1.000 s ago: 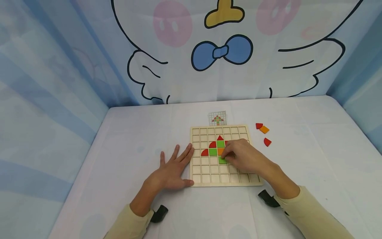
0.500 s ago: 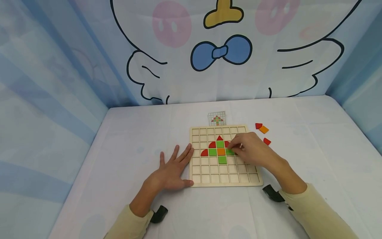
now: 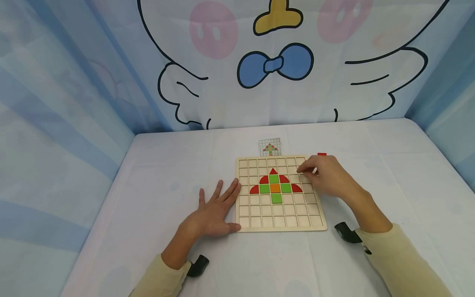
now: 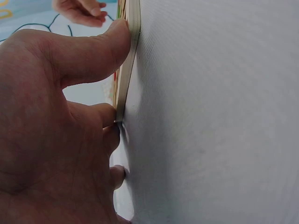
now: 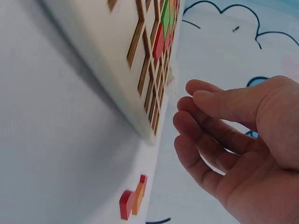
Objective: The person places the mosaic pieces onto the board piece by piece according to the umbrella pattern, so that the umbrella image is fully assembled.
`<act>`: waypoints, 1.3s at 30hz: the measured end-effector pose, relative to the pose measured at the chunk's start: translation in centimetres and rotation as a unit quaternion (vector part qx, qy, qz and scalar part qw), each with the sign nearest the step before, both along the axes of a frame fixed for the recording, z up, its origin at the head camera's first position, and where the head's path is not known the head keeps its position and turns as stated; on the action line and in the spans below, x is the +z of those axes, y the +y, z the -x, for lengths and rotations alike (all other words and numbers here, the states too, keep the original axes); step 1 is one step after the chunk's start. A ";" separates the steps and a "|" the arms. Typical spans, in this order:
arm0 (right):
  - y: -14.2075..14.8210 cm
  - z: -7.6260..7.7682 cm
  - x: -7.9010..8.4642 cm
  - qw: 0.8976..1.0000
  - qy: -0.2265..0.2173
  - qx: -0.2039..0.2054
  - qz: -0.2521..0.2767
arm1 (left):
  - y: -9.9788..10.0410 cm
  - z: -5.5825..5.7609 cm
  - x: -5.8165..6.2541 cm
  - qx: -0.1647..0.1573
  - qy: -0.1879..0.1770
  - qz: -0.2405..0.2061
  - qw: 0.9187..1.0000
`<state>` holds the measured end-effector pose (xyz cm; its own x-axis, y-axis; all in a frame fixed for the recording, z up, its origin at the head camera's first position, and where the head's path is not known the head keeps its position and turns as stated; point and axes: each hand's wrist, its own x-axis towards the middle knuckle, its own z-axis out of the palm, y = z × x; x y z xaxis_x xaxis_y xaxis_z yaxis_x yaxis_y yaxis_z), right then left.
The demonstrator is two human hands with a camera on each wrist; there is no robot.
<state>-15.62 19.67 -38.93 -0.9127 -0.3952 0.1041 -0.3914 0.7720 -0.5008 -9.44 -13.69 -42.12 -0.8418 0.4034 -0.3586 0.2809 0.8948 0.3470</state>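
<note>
A wooden grid board lies on the table with coloured tiles in its cells. An orange square tile sits amid green squares, red quarter-round tiles and a red triangle. My left hand lies spread beside the board, its fingertips and thumb touching the left edge. Above the board's right edge hovers my right hand. Its fingers are loosely bent with thumb near forefinger, and nothing shows between them in the right wrist view.
Behind the board lies a small pattern card. Off the board's right side, a red tile, an orange tile and another red tile lie loose; the right hand mostly hides them in the head view. A printed curtain stands behind.
My right hand has moved up and right from the middle of the board, uncovering a green square and red quarter-round tiles on the right side. The left hand keeps its place.
</note>
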 end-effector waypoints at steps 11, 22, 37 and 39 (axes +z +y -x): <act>2.9 1.3 -0.5 0.996 -0.027 -0.082 -0.028 | -0.1 -0.1 -0.1 -0.004 0.004 -0.005 1.000; 4.8 2.1 -1.4 0.984 -0.088 -0.148 -0.051 | -0.1 0.1 0.0 -0.002 0.001 -0.010 1.000; 5.4 2.1 -1.5 0.983 -0.096 -0.140 -0.066 | -0.1 -0.1 -0.1 -0.003 0.004 -0.011 1.000; 5.4 2.1 -1.5 0.983 -0.099 -0.141 -0.065 | -0.1 -0.1 0.0 -0.003 0.005 -0.011 1.000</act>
